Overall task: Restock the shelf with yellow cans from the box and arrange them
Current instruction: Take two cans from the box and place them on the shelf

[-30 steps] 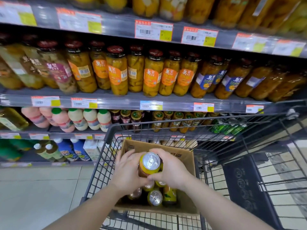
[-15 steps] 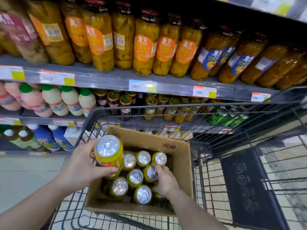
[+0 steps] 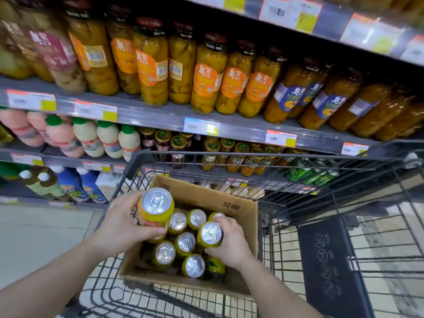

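cans (image 3: 185, 242): metal, bright silvery tops that catch the light, glossy yellow printed sides
box (image 3: 238, 207): plain brown cardboard, matt, a bit rough at the edges
cart (image 3: 270, 157): dark coated metal wire, dull sheen, with a matt black plastic flap
jars (image 3: 207, 76): clear glossy glass, dark lids, smooth paper labels
bottles (image 3: 109, 138): smooth pale plastic, green caps
shelf (image 3: 149, 113): grey metal, matt, with shiny clear plastic strips over paper tags
floor (image 3: 34, 237): smooth pale tiles

Each hand (image 3: 119, 228) (image 3: 229, 244) holds a yellow can (image 3: 156, 210) (image 3: 210, 235) above the box (image 3: 238, 210).
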A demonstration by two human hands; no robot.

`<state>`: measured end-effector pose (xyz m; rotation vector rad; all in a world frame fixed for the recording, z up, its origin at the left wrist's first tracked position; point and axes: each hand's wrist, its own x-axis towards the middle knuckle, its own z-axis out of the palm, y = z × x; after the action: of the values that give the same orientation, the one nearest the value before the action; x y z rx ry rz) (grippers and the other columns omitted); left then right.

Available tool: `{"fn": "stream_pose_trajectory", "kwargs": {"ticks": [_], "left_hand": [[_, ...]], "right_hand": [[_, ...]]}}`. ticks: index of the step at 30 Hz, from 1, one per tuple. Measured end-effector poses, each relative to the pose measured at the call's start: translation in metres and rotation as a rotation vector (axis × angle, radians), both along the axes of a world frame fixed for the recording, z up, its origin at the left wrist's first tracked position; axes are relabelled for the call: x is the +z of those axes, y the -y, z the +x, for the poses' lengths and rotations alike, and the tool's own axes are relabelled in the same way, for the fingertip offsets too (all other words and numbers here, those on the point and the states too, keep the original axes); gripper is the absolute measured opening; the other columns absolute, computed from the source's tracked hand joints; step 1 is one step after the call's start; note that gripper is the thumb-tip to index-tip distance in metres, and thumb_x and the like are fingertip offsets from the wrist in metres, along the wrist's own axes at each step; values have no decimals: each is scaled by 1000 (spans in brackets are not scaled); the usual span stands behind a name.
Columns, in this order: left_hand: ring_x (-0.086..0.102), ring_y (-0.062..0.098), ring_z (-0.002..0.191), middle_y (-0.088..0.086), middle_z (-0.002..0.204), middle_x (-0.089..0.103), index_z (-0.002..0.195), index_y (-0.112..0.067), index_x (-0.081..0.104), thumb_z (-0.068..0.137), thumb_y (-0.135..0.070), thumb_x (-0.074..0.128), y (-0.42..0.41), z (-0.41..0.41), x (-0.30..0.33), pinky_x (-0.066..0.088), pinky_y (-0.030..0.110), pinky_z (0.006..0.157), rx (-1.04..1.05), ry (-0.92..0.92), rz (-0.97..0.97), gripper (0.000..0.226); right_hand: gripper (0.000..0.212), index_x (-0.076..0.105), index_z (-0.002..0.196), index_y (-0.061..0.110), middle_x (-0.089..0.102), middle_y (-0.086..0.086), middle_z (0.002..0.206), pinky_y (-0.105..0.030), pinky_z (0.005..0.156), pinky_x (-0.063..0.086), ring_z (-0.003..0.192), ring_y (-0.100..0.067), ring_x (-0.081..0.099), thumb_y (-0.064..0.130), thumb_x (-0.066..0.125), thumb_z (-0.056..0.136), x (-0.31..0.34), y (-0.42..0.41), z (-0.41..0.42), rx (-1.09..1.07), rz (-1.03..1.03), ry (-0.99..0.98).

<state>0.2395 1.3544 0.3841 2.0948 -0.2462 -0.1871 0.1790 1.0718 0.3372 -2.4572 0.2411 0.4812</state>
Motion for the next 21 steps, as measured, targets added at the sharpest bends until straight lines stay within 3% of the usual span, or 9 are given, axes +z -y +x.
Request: {"fn": "stream_pose_trajectory", "kwargs": {"ticks": [3, 7, 10, 13, 15, 17, 19, 21], "left_hand": [[54, 18, 116, -11, 118, 59, 118, -44, 55, 37, -66, 86, -5, -2, 33, 44, 49, 100, 0, -60, -16, 90], [51, 18, 119, -6, 121, 58, 120, -33, 57, 38, -62, 86, -25, -6, 94, 39, 44, 106, 42, -5, -20, 92], [53, 11, 115, -13, 117, 56, 111, -48, 53, 44, -43, 93, -62, -10, 151, 41, 31, 102, 97, 44, -97, 78], [60, 2, 105, -6, 118, 58, 103, -50, 51, 49, -23, 95, -115, -13, 200, 46, 13, 85, 179, 59, -190, 75], [64, -2, 96, -6, 114, 65, 106, -46, 55, 43, -32, 95, -163, -19, 225, 49, 16, 84, 247, 50, -227, 76], [67, 3, 95, -7, 109, 70, 119, -36, 55, 39, -40, 96, -219, -29, 246, 52, 21, 87, 324, 38, -265, 90], [68, 3, 91, -7, 103, 73, 122, -28, 55, 35, -45, 96, -282, -42, 263, 53, 17, 79, 401, 49, -295, 98], [69, -2, 84, -8, 99, 74, 113, -30, 58, 35, -47, 95, -346, -58, 279, 52, 14, 72, 483, 74, -305, 88]], "right_hand": [[74, 45, 124, 34, 49, 10, 123, -27, 101, 39, 117, -11, 48, 29, 87, 63, 66, -8, 0, 19, 128, 47], [70, 43, 119, 37, 60, 13, 114, -23, 89, 44, 105, -7, 57, 27, 86, 65, 153, -38, 6, 91, 243, 92], [72, 44, 120, 41, 61, 14, 118, -36, 94, 50, 108, -7, 60, 42, 83, 60, 211, -81, 21, 170, 323, 130], [72, 46, 120, 42, 61, 13, 120, -42, 96, 50, 111, -8, 61, 46, 83, 57, 260, -139, 43, 262, 394, 183], [73, 48, 119, 42, 63, 13, 120, -45, 94, 52, 109, -9, 62, 45, 83, 56, 286, -187, 59, 313, 437, 212], [72, 49, 119, 41, 64, 11, 118, -38, 86, 56, 101, -5, 65, 44, 83, 55, 310, -241, 72, 363, 486, 233], [64, 51, 114, 44, 66, 10, 111, -19, 65, 53, 80, 3, 64, 40, 83, 58, 330, -303, 84, 422, 529, 250], [60, 53, 112, 43, 69, 9, 108, -20, 65, 50, 77, -3, 65, 36, 84, 61, 348, -371, 90, 468, 574, 261]]}}
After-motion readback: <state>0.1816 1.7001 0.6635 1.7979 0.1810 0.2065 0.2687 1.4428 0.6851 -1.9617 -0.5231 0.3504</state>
